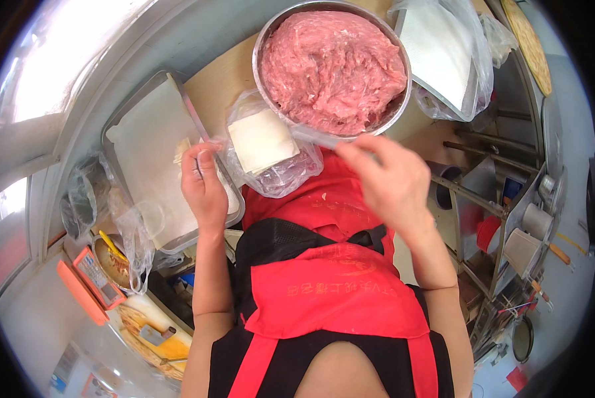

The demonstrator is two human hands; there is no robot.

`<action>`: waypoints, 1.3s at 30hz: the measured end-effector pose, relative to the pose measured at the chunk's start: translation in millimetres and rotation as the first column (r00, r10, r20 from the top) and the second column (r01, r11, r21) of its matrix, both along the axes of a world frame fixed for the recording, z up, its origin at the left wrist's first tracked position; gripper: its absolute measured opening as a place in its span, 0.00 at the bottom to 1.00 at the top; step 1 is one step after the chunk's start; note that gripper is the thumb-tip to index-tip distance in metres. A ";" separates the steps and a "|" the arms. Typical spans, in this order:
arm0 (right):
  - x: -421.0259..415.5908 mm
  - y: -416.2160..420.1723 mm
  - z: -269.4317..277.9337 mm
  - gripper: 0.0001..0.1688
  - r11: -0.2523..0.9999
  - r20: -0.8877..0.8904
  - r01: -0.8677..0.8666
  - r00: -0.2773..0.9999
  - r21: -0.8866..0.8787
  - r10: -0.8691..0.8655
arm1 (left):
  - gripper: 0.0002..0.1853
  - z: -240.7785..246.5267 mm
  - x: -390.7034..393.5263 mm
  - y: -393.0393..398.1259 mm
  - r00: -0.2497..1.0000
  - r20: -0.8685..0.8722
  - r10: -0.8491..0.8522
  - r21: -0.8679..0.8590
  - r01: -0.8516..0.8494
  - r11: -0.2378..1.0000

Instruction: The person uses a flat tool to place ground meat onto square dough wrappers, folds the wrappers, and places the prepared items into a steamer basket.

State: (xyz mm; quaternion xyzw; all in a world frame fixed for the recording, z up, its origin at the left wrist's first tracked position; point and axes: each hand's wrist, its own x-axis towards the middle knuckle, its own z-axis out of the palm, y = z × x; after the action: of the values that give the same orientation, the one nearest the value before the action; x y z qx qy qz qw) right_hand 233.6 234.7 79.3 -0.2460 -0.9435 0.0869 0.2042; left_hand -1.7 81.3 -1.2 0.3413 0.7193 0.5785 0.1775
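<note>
My right hand (392,174) grips a flat, pale spatula (317,137), whose blade reaches left, over the near rim of a metal bowl (408,94). Pink minced meat (332,69) is heaped inside that bowl. A stack of square, pale dough wrappers (262,141) lies on an open clear plastic bag (277,184) in front of me. To its left my left hand (205,189) hovers over the near right side of a lined metal tray (150,134), fingers curled. Whether it holds anything is hidden. Pale folded dough pieces (182,149) show just beyond its fingers.
A white perforated tray (439,54) in clear plastic is at the back right. Metal shelving (481,199) with pots and strainers stands to my right. At left are a plastic bag (86,194), a pan (111,258) with a yellow-handled utensil, and an orange box (98,278).
</note>
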 end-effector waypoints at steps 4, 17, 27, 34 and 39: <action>9.6 21.4 -6.6 0.17 0.992 0.266 0.078 0.959 0.098 -0.101 | 0.12 4.7 -4.4 8.7 0.669 -0.694 -0.266 -0.350 0.009 0.937; -0.6 33.8 -11.7 0.14 0.943 0.205 0.182 0.971 -0.279 -0.127 | 0.11 -33.3 34.2 49.2 0.624 -0.637 -0.453 -0.497 0.118 0.860; 9.2 35.9 -17.4 0.13 0.790 0.061 0.154 0.987 -0.593 -0.147 | 0.08 -10.0 -13.4 23.6 0.891 0.451 -0.052 -0.131 0.124 0.984; 5.4 9.2 -24.4 0.12 -0.036 -0.049 -0.069 0.917 -0.997 -0.396 | 0.29 -21.4 -27.4 0.9 0.136 0.788 -0.600 0.613 -0.261 0.746; -12.3 -14.4 -23.5 0.12 0.272 -0.278 -0.179 0.878 -0.946 -0.390 | 0.34 -5.4 13.5 23.5 0.117 0.810 -0.574 0.586 -0.190 0.788</action>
State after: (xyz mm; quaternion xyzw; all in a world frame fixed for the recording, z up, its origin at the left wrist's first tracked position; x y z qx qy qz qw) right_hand 221.3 220.3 55.8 -0.3544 -0.6007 0.6760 0.2378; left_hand 11.9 104.9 -6.6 0.0114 0.1609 0.8059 0.5696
